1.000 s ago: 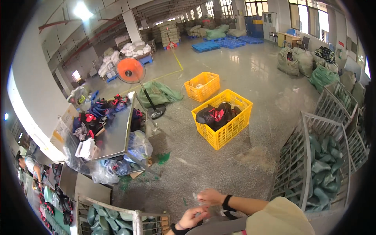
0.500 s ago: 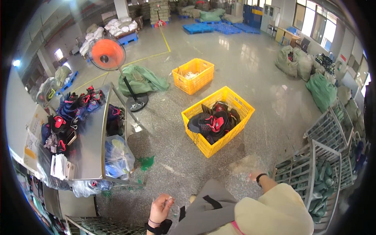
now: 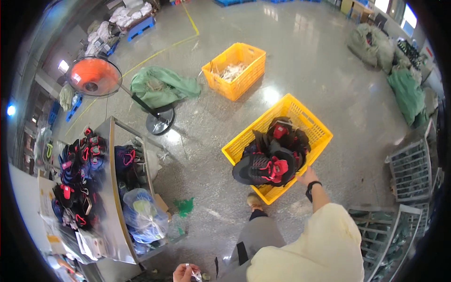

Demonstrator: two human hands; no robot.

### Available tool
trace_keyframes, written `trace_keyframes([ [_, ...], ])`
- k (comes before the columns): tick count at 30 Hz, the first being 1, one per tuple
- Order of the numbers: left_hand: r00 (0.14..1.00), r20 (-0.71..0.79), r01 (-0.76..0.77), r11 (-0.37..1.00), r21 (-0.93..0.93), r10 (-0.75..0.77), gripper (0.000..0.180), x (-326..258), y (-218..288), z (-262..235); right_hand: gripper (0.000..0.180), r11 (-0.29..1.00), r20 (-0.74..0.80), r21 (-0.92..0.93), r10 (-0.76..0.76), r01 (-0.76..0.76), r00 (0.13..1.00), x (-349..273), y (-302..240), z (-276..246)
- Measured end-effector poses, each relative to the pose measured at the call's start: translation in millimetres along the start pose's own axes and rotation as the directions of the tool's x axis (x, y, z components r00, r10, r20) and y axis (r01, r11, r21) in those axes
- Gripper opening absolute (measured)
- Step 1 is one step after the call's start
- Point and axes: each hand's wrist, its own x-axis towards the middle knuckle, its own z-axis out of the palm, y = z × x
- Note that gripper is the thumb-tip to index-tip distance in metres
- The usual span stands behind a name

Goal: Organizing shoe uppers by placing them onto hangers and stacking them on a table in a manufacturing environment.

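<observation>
A yellow plastic crate (image 3: 324, 136) stands on the floor in front of me, filled with dark sports shoes (image 3: 263, 167) that have red-pink laces and tongues. My right hand (image 3: 308, 176) is at the crate's near right rim, beside the shoes. Its thumb and fingers look apart, and whether they touch the rim I cannot tell. Low in the picture, my left hand (image 3: 182, 273) is closed on a small crumpled whitish, shiny piece (image 3: 195, 273), too small to name surely. A dark band circles my right wrist.
Behind stands a second yellow crate (image 3: 244, 87) holding pale scraps. A fan (image 3: 96, 77) and a green sack (image 3: 181, 91) are at the left. Shoes cover part of a metal table (image 3: 110, 211). Metal racks (image 3: 376, 230) line the right. My shoe (image 3: 254, 201) is close to the near crate.
My view has tilted down and I am nearer the full crate. My right hand has moved forward to its rim. My left hand now sits lower in view, with the shiny piece showing.
</observation>
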Motion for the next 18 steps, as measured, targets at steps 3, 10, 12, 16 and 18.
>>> trace_keyframes([
  [3, 0.995, -0.081, 0.065, 0.998, 0.006, -0.064, 0.020, 22.5, 24.9, -2.8, 0.102, 0.999, -0.071, 0.010, -0.052, 0.053, 0.996, 61.9, -34.8, 0.5],
  [10, 0.943, -0.298, 0.134, 0.989, -0.065, -0.147, 0.019, 53.7, 40.8, 30.2, 0.041, 0.974, -0.050, -0.218, 0.055, -0.065, 0.997, 58.6, -90.3, 65.9],
  [12, 0.959, -0.246, 0.145, 0.989, 0.000, -0.141, 0.020, 64.2, 51.3, 39.8, 0.044, 0.950, 0.005, -0.311, -0.003, 0.004, 1.000, 22.0, -86.4, 82.4],
  [16, 0.962, -0.205, 0.140, 0.969, -0.205, -0.183, 0.021, 85.3, 63.3, 48.1, 0.043, 0.996, 0.133, -0.091, 0.013, -0.001, 0.991, 0.1, -57.2, 87.2],
  [18, 0.984, -0.158, 0.038, 0.955, -0.295, -0.088, 0.016, 104.7, 35.7, 34.0, 0.026, 0.978, 0.294, -0.080, -0.162, 0.193, 0.942, 40.8, -38.1, 52.1],
])
